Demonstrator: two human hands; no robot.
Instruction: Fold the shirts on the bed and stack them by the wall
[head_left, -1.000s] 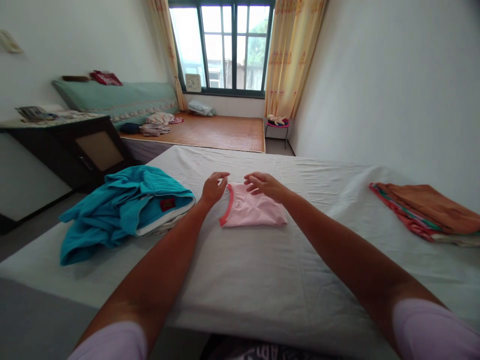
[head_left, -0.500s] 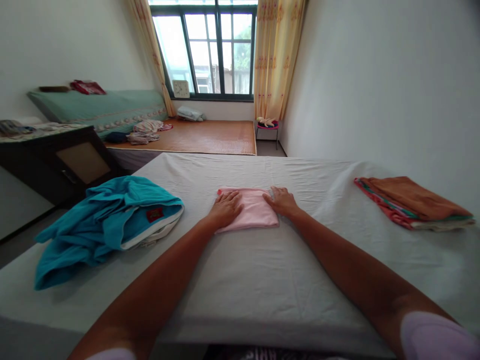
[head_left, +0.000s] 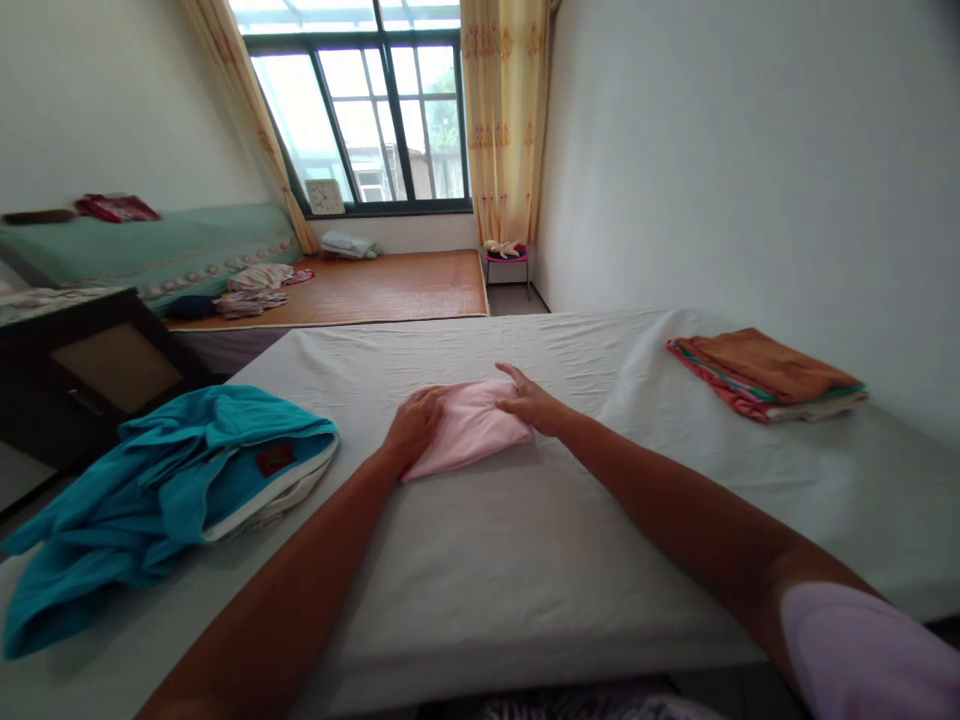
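One pink garment, more askew than before, our left hand curved at left, our right hand half-open at right, grips unclear

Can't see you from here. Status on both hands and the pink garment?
Left hand on pink garment, left end. Right hand at its right side. Blue garment apart, to the left.

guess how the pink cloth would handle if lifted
Likely floppy: the pink cloth shows soft creases near the right hand. Probably light, since it lies thin and low on the sheet. Unlikely to roll, being flat.
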